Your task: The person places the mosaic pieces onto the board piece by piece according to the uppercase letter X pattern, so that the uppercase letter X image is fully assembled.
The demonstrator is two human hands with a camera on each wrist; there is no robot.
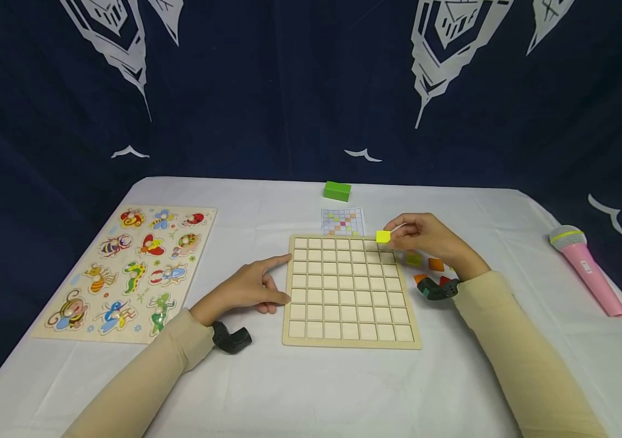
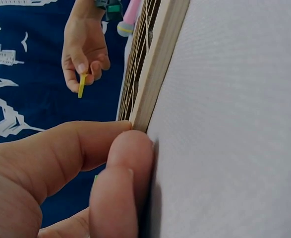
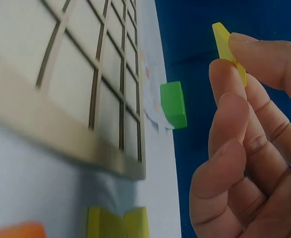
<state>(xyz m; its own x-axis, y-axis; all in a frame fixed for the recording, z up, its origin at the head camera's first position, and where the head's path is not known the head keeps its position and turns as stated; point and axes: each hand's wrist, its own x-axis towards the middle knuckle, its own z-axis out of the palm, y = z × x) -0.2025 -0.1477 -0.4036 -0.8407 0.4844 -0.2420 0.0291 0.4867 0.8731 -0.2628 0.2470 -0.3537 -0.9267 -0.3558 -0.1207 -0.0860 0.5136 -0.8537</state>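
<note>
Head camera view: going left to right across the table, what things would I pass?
Animal peg puzzle → left hand → wooden grid board → yellow tile pinched by right hand → pink microphone.

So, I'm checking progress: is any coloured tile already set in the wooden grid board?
No: every cell of the wooden grid board is bare, and the right hand holds the yellow tile above it.

Pale wood, white cloth

The grid board (image 1: pixel 351 292) is matt, unvarnished wood; the tablecloth (image 1: pixel 311 389) is finely woven; the yellow tile (image 1: pixel 383 236) looks smooth.
</note>
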